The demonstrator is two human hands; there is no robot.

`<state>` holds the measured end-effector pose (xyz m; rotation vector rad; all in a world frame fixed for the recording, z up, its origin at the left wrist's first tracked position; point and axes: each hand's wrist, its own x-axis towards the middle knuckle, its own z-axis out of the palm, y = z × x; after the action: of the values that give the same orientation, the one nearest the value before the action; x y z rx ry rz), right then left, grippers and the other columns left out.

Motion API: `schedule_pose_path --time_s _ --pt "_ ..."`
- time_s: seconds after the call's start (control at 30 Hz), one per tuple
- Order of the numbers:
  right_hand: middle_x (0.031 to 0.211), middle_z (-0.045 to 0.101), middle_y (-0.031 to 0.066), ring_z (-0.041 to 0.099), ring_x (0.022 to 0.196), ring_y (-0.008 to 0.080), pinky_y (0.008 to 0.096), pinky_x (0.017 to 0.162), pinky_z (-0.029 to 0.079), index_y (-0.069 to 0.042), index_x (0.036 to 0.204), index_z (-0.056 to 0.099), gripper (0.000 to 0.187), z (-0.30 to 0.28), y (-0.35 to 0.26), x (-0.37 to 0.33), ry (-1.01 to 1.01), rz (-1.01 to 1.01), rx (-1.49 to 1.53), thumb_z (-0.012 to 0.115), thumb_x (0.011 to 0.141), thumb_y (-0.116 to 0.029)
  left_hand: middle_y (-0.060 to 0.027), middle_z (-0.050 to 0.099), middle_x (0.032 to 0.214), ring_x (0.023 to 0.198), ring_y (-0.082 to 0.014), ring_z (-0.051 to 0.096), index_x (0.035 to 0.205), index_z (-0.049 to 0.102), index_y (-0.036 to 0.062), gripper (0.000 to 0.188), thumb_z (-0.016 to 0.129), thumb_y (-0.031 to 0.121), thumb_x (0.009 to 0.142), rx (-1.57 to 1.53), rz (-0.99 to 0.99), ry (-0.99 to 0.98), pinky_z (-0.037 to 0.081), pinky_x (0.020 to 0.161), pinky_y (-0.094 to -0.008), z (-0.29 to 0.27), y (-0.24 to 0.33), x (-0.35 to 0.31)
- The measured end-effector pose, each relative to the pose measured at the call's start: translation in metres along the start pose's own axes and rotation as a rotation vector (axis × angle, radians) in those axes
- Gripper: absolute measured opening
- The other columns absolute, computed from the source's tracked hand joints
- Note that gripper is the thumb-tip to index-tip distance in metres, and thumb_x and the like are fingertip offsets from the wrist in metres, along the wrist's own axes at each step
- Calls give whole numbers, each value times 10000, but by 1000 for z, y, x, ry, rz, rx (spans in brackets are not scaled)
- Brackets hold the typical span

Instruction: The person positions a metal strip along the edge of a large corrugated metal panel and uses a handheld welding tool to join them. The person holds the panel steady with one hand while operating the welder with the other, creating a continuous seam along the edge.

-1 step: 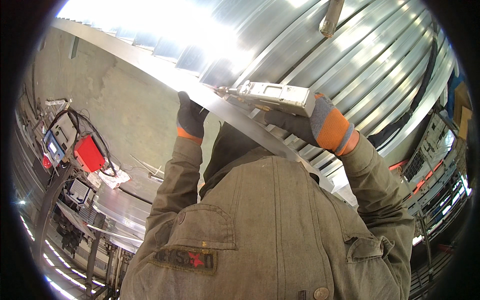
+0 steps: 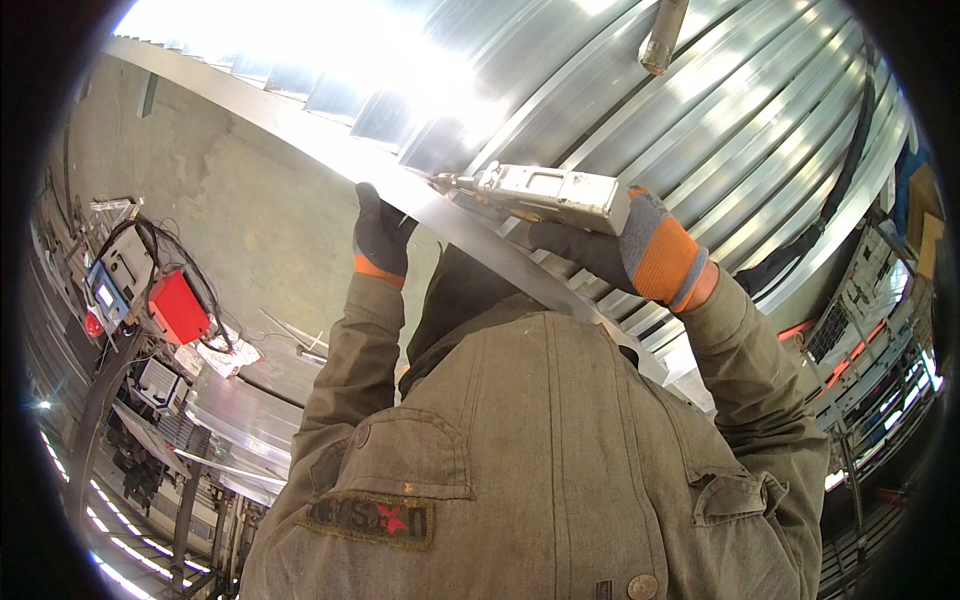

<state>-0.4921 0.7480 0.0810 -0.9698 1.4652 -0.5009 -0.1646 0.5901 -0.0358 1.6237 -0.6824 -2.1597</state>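
My right hand (image 2: 640, 245), in a grey and orange glove, is closed round the grip of a pale, boxy handheld power tool (image 2: 560, 192). The tool's narrow nose points left and meets a long, flat metal rail (image 2: 470, 240). Whether it is a drill or a rivet gun I cannot tell. My left hand (image 2: 380, 235), gloved in dark grey with an orange cuff, is at the rail's near edge, left of the nose. One digit sticks up against the rail; the others look curled and are partly hidden. A thin pin (image 2: 404, 219) shows beside them.
Ribbed, shiny metal panels (image 2: 720, 130) stretch beyond the rail under strong glare. A metal tube (image 2: 663, 40) sticks in from the top. At left a red box (image 2: 179, 306) sits among cables and equipment. A dark hose (image 2: 840, 180) runs along the right.
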Motion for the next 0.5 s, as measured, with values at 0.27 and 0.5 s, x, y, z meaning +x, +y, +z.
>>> schedule_pose_path --time_s 0.27,0.5 --pt "1377 643 78 630 1311 203 341 1137 519 -75 1464 595 483 19 79 -23 108 69 585 767 1013 -98 -130 539 1653 1517 -302 518 1655 444 45 828 426 690 1137 7 -4 15 414 1254 -486 0 -1 0" --pt "1362 664 98 654 1276 207 335 1112 534 -56 1433 624 434 15 49 -15 12 9 120 744 1017 -81 -141 564 1631 1513 -309 525 1638 461 23 850 455 700 1124 -15 25 -7 411 1250 -508 6 2 -2"
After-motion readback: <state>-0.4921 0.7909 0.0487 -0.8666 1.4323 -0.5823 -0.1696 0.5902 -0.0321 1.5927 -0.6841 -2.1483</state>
